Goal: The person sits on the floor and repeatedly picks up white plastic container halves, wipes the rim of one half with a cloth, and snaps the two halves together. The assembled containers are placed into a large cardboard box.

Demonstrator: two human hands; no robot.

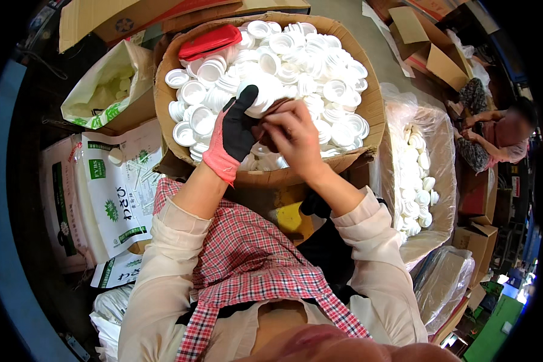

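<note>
My left hand [234,134], in a black and pink work glove, grips a white plastic cap [258,104] with the thumb against its side. Close by on the right, my bare right hand [294,136] has its fingers curled in towards the cap. Motion smears those fingertips, and whatever they pinch is hidden. Both hands are over the near part of a large cardboard box [375,114] heaped with loose white caps [335,90]. On the heap at the back left lies a red pouch-like item [211,42].
Left of the box stands an open white sack [72,99] with pale pieces inside. Printed plastic sacks [111,199] lie nearer. At right, a plastic-lined box [443,199] contains more white caps [413,199]. Beyond it another person [495,136] sits near open cartons [425,45].
</note>
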